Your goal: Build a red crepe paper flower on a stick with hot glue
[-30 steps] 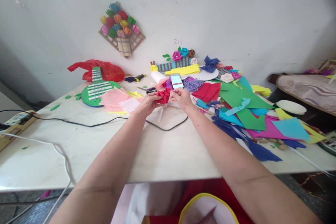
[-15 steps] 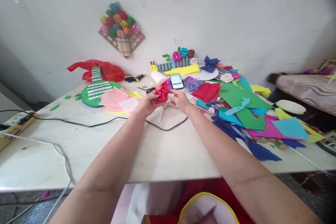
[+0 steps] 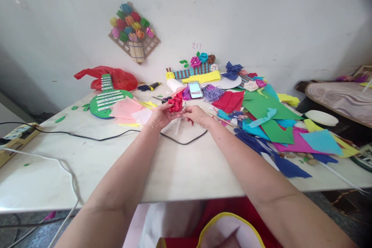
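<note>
A crumpled red paper flower (image 3: 175, 104) rests in my left hand (image 3: 162, 117), whose fingers are closed round its base. Close to its right side, my right hand (image 3: 195, 114) has thumb and fingers pinched together near the left fingertips; what sits in the pinch is too small to make out. Under the hands a thin white stick (image 3: 178, 127) lies on the table. Just behind them are scissors (image 3: 162, 99), a phone (image 3: 195, 90) and a bundle of purple yarn (image 3: 213, 93).
Coloured paper sheets (image 3: 270, 106) cover the table's right side. On the left stand a green guitar-shaped craft (image 3: 109, 99) and a red plastic bag (image 3: 122, 79). A black cable (image 3: 99, 138) crosses the table (image 3: 186, 174). Pliers (image 3: 154, 86) lie near the wall.
The red flower and my left hand have shifted slightly left and down. My right hand's fingers have gone from partly extended against the flower to pinched together just below its right side.
</note>
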{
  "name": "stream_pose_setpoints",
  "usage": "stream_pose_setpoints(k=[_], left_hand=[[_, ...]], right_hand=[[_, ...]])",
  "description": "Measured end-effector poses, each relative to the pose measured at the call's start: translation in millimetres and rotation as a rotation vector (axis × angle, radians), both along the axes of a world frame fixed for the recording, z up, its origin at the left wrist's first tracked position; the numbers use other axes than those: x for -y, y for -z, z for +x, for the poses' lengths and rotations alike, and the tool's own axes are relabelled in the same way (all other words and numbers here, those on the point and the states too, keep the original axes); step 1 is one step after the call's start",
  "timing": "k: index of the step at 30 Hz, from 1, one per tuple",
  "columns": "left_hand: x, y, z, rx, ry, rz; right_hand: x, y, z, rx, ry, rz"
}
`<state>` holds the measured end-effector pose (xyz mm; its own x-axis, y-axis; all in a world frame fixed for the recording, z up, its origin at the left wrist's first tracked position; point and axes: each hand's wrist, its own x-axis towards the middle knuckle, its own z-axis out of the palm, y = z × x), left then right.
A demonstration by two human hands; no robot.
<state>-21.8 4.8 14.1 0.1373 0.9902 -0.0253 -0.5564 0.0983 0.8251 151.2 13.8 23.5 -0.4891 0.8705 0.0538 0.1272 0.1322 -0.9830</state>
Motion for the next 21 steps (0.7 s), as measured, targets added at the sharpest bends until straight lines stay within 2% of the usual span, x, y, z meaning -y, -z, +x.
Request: stream_pose_setpoints(k=[3, 7, 12, 16, 18, 21], left_hand=[[2, -3.2, 0, 0.000, -0.022, -0.027], [3, -6.2, 0, -0.003, -0.013, -0.030], [0, -2.6, -3, -0.019, 0.008, -0.031], [-3, 0.8, -5, -0.045, 0.020, -0.019], [-3, 1.0, -5, -0.064, 0.017, -0.023], [-3, 0.2, -4, -0.088, 0.013, -0.019]], right_hand=[[-5, 0.3, 4, -0.070, 0.031, 0.012], [-12, -1.7, 10, -0.286, 0.059, 0.037], [-24, -1.6, 16, -0.452, 0.276, 0.153], [-31, 0.9, 20, -0.381, 0.410, 0.322], [-29, 0.5, 21, -0.281, 0.396, 0.343], [-22, -1.3, 16, -0.167, 0.298, 0.312]])
